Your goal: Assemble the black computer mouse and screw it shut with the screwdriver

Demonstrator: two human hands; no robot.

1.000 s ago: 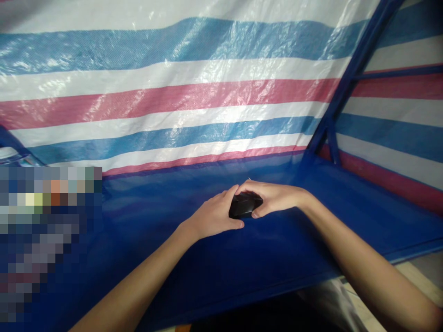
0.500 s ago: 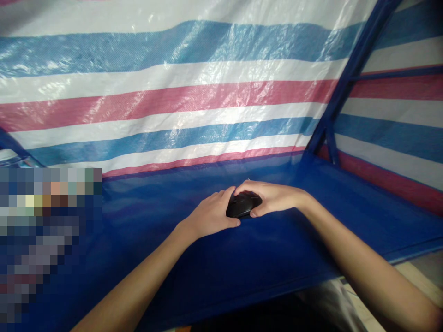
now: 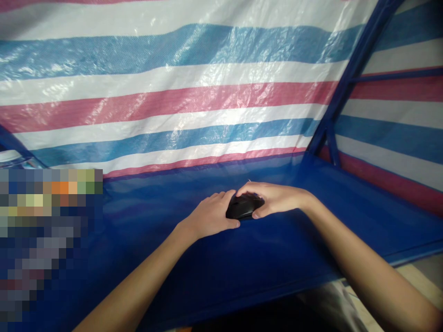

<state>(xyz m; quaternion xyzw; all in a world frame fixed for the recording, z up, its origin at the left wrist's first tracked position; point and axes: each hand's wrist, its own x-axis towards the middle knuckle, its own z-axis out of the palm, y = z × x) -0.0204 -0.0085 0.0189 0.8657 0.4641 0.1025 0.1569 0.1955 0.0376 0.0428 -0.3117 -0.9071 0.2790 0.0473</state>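
A black computer mouse (image 3: pixel 244 206) is held between my two hands, over the middle of the blue surface (image 3: pixel 221 267). My left hand (image 3: pixel 214 214) grips its left side, with the thumb along the near edge and the fingers at the far edge. From the right, my right hand (image 3: pixel 270 199) curls round the other end, thumb in front and fingers behind. The fingertips at the far side are partly hidden. Whether the mouse touches the surface or is slightly raised, I cannot tell.
Behind the surface hangs a striped plastic sheet (image 3: pixel 194 101) in white, blue and red. A blue metal frame post (image 3: pixel 337 106) slants up at the right. At far left a clear container with a white lid (image 3: pixel 9 157) shows beside a pixelated patch.
The mouse and my right hand have shifted very slightly to the right. My left hand keeps nearly the same place and grip.
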